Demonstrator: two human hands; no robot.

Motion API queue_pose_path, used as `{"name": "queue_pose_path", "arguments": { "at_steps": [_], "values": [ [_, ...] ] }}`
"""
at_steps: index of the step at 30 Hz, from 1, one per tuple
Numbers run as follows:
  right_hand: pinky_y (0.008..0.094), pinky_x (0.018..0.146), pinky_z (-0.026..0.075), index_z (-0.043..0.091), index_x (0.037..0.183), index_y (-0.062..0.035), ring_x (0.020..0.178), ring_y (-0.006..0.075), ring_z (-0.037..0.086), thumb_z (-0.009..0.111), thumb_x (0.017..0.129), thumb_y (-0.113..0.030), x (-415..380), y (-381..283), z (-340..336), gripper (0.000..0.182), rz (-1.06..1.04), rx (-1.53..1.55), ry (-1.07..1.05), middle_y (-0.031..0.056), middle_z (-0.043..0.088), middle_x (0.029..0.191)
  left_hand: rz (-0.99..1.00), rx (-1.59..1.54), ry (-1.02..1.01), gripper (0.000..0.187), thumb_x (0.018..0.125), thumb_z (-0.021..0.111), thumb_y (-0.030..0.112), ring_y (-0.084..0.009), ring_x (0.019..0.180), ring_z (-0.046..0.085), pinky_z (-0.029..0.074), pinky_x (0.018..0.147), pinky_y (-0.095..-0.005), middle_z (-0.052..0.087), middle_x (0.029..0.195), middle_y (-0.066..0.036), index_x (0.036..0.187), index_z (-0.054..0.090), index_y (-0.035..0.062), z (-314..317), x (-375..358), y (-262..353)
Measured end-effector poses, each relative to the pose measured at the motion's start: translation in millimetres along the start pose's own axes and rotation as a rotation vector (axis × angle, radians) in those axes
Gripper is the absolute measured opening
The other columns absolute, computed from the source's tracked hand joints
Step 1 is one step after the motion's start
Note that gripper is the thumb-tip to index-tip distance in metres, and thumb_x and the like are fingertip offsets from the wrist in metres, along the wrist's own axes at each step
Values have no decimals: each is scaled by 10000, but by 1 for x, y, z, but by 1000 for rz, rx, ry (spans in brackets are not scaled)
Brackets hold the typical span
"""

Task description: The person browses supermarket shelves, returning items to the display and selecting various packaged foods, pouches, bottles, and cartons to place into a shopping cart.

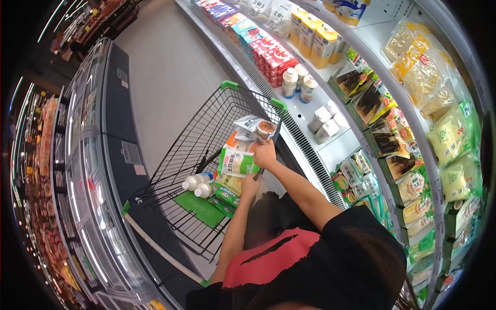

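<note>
A wire shopping cart [178,134] with green corner caps stands in front of me. Near its right side, my right hand [264,154] is closed at the lower edge of a silver-white package [250,124] with a round food picture on it. Just below, my left hand [250,185] is closed at the bottom of a green-and-white package [236,162]. Both hands' fingers are partly hidden. Two white bottles [195,181] lie in the cart beside green packets [223,193]. A green panel [199,208] shows through the wires.
On the right, refrigerated shelves [337,88] hold red cartons [268,58], yellow-capped bottles [324,44], small white bottles [308,89] and bagged foods [447,137]. A glass-doored freezer case [93,170] runs along the left. The grey floor aisle [155,57] stretches ahead between them.
</note>
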State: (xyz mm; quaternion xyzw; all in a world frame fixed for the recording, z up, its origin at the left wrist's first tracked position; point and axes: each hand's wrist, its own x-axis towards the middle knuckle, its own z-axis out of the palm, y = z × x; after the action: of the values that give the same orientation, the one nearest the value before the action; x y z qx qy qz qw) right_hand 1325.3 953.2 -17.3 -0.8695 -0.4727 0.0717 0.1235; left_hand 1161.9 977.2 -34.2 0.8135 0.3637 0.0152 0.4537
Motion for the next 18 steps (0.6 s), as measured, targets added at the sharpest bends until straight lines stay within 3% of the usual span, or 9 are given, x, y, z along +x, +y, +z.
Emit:
{"name": "queue_pose_path", "arguments": {
  "at_steps": [1, 2, 5, 9, 12, 14, 15, 16, 18],
  "values": [
    [428, 882, 383, 685, 635, -55, 837, 288, 648, 607, 661, -245, 13, 0, 3, 207, -55, 84, 162, 141, 691, 723, 19, -3, 12, 311, 856, 662, 255, -405, 846, 665, 504, 770, -436, 676, 875, -258, 1053, 707, 18, -9, 12, 1],
    [430, 898, 380, 690, 656, -50, 874, 295, 642, 600, 678, -255, 29, -1, 8, 225, -37, 42, 71, 139, 692, 739, 57, 0, -33, 311, 856, 662, 255, -405, 846, 665, 504, 770, -436, 676, 875, -258, 1053, 707, 18, -18, 29, 1],
    [420, 920, 387, 705, 694, -99, 774, 281, 631, 616, 690, -307, 69, -7, 14, 226, -43, -17, 64, 112, 686, 724, -36, 9, -66, 348, 880, 649, 284, -409, 877, 665, 502, 781, -433, 685, 907, -259, 1069, 694, -4, -43, 65, -6],
    [416, 910, 394, 703, 716, -113, 778, 282, 633, 613, 714, -300, 119, -7, 21, 207, -57, 45, 61, 104, 680, 716, -38, -14, -112, 367, 892, 643, 291, -401, 876, 666, 499, 786, -428, 684, 921, -261, 1088, 680, -16, -70, 113, -23],
    [425, 920, 400, 705, 773, -134, 785, 282, 637, 613, 748, -243, 147, 0, 23, 145, -7, 357, 15, 85, 674, 709, -17, -34, -125, 366, 898, 641, 275, -390, 850, 664, 497, 770, -426, 682, 913, -259, 1083, 666, -40, -87, 145, -27],
    [457, 970, 395, 703, 835, -137, 804, 268, 640, 611, 776, -189, 154, 1, 18, 120, -90, 502, 35, 54, 675, 752, -54, -19, -123, 351, 895, 645, 260, -381, 836, 662, 494, 754, -424, 678, 890, -259, 1064, 666, -48, -105, 153, -21],
    [490, 1028, 371, 694, 844, -125, 949, 273, 635, 625, 782, -192, 152, 3, 12, 114, -130, 457, -42, 54, 674, 840, -59, -12, -139, 345, 892, 652, 249, -375, 814, 658, 492, 742, -418, 676, 868, -255, 1065, 661, -49, -110, 161, -25],
    [490, 1028, 371, 694, 844, -125, 949, 273, 635, 625, 782, -192, 155, 2, 20, 114, -129, 460, -38, 54, 674, 840, -57, -8, -139, 345, 892, 652, 249, -375, 814, 658, 492, 742, -418, 676, 868, -255, 1065, 661, -49, -113, 167, -30],
    [481, 1015, 355, 696, 761, -110, 987, 284, 608, 600, 762, -241, 167, -5, 22, 162, -270, 312, 287, 86, 682, 855, -46, 6, -124, 346, 884, 661, 240, -380, 785, 654, 493, 739, -422, 676, 861, -250, 1071, 655, -51, -122, 188, -32]
  ]
}}
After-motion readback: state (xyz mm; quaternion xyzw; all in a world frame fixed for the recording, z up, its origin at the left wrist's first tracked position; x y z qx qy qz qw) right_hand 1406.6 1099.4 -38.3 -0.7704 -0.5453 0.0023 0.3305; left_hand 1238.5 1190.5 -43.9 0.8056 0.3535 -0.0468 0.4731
